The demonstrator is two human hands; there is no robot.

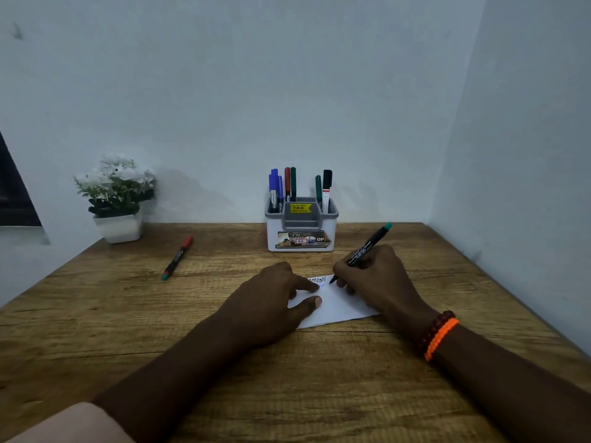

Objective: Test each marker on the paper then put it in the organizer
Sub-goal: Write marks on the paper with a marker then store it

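1. The right hand point(372, 276) grips a black marker with a green end cap point(364, 251) in a writing hold, the fingers curled around its barrel. The marker is tilted, with the green end pointing up and to the far right.
2. The tip of this marker touches the far edge of a small white sheet of paper point(335, 306), which lies flat on the brown wooden table point(287, 378) near the middle.
3. Some zigzag scribbles can be seen on the far part of the paper, just left of the tip.
4. The left hand point(271, 302) presses on the left side of the paper with relaxed, almost straight fingers and holds nothing.
5. A white and grey plastic organizer point(301, 228) stands at the far side of the table, against the wall. Several markers stand upright in it: blue ones on the left, a red and a green one beside them, and a green and a black one on the right.
6. A black marker with a red cap point(177, 258) lies on the table to the left, well apart from the paper.
7. A white pot with white flowers point(116, 199) stands in the far left corner.
8. The right wrist wears an orange band and a dark red bead bracelet point(438, 334).
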